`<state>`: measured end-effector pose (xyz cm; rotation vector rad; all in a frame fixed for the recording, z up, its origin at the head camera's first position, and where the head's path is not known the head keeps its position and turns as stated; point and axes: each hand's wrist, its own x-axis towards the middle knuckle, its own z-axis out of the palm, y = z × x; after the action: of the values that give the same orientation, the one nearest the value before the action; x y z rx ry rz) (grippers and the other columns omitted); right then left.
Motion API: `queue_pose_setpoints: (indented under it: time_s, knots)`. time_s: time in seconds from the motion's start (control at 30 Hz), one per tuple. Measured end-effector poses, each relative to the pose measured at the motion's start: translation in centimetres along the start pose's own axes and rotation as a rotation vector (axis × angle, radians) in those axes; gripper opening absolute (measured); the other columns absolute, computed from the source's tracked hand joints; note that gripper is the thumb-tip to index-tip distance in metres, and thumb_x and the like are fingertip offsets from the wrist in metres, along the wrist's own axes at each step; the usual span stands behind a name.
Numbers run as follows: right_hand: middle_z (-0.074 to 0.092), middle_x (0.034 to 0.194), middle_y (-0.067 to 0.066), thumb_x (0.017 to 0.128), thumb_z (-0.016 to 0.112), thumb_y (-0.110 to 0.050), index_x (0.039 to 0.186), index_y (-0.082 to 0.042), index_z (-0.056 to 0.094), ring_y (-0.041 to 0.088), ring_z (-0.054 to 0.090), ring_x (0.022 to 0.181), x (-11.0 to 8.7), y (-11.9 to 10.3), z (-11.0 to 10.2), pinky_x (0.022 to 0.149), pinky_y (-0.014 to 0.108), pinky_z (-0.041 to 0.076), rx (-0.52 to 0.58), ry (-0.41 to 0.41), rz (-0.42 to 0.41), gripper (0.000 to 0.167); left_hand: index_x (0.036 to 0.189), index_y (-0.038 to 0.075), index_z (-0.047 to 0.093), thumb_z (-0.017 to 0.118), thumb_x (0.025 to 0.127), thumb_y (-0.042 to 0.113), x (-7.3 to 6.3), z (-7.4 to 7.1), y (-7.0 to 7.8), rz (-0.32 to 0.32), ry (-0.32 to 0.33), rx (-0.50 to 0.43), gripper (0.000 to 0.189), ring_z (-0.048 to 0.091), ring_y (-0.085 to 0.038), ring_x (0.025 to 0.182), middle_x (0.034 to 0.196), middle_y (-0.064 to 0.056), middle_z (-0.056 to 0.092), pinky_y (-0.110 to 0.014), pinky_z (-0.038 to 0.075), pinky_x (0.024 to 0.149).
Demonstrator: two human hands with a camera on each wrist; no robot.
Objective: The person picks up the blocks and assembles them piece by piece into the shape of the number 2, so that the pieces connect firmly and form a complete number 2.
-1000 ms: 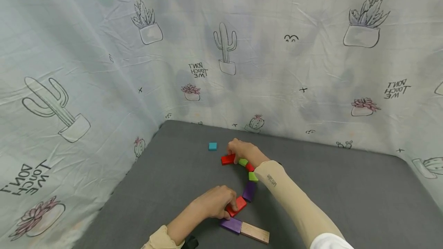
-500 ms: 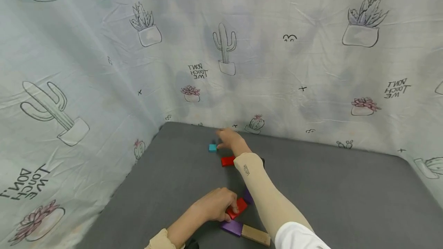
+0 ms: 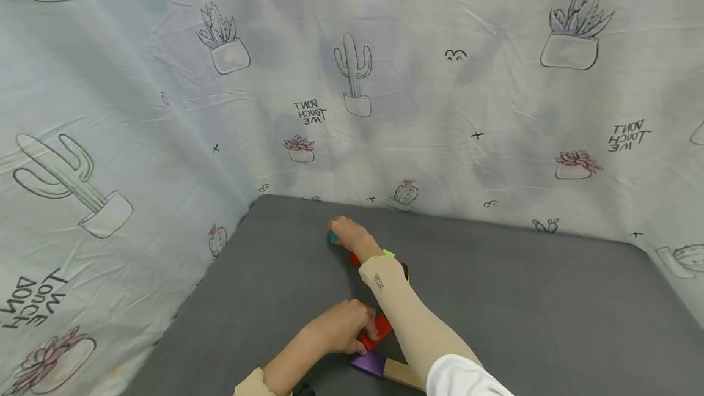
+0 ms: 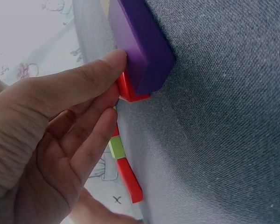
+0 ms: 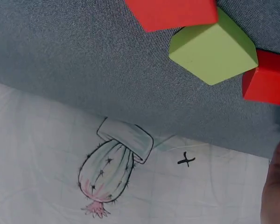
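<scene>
My left hand [image 3: 343, 326] grips a red block [image 3: 382, 328] between thumb and fingers. Just in front of that block lies a purple block [image 3: 368, 363], end to end with a bare wooden block [image 3: 403, 374]. The left wrist view shows the thumb tip against the purple block [image 4: 139, 44], with the red block [image 4: 125, 87] behind it. Farther back, my right hand [image 3: 351, 234] has its fingers around a small blue block [image 3: 332, 238], mostly covered. Only part of the right hand [image 5: 276, 186] shows in the right wrist view, and the blue block is out of sight there.
A curved row of blocks lies partly under my right sleeve [image 3: 418, 316]; the right wrist view shows a green block [image 5: 213, 50] between a red block [image 5: 172, 13] and another red one. A printed cloth [image 3: 429, 109] hangs behind the grey table [image 3: 528, 316].
My right hand has left the red block at the row's far end, moved back and left, and taken hold of the blue block. My left hand stays at its red block.
</scene>
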<state>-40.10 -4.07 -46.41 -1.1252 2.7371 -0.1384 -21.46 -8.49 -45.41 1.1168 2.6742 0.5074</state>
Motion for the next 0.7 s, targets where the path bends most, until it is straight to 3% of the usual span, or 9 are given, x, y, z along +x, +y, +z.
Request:
queue_pose_setpoints:
  time_s: [0.1,0.23,0.37,0.5,0.7]
  knots:
    - [0.060,0.120,0.008,0.087,0.070,-0.014,0.121,-0.003,0.062,0.020,0.056,0.110,-0.4,0.3,-0.9,0.086,0.026,0.049,0.090,0.060,-0.073,0.037,0.088,0.014,0.078,0.088,0.065,0.010,-0.1,0.0,0.0,0.003,0.011,-0.022,0.025,0.060,0.003,0.079,0.082,0.014,0.063,-0.008,0.046,0.070]
    - [0.064,0.111,0.012,0.082,0.074,-0.007,0.110,0.001,0.067,0.023,0.060,0.100,-1.3,0.7,-2.2,0.082,0.029,0.051,0.203,0.141,-0.264,0.030,0.086,0.015,0.077,0.088,0.065,0.011,-0.1,0.0,0.0,-0.019,0.007,-0.029,0.024,0.060,0.003,0.080,0.083,0.015,0.063,-0.009,0.046,0.071]
    - [0.063,0.108,0.014,0.080,0.076,-0.003,0.110,0.003,0.068,0.023,0.061,0.094,-2.5,1.1,-2.7,0.078,0.025,0.051,0.254,0.149,-0.408,0.031,0.086,0.016,0.077,0.088,0.066,0.013,-0.2,0.1,-0.2,-0.031,-0.005,-0.011,0.023,0.059,0.003,0.080,0.082,0.017,0.061,-0.010,0.046,0.072]
    - [0.063,0.108,0.013,0.080,0.076,-0.003,0.111,0.003,0.069,0.021,0.062,0.092,-3.8,1.6,-2.3,0.078,0.020,0.051,0.253,0.146,-0.486,0.032,0.086,0.017,0.077,0.088,0.066,0.014,-0.1,0.1,-0.3,-0.031,-0.009,-0.004,0.022,0.058,0.003,0.080,0.081,0.017,0.060,-0.012,0.046,0.073]
    - [0.064,0.109,0.013,0.080,0.076,-0.004,0.109,0.003,0.069,0.021,0.063,0.091,-5.2,1.9,-1.2,0.076,0.023,0.052,0.262,0.135,-0.553,0.031,0.086,0.016,0.077,0.088,0.067,0.013,-0.1,0.0,-0.1,-0.031,-0.011,-0.013,0.022,0.059,0.002,0.082,0.082,0.017,0.062,-0.013,0.047,0.075]
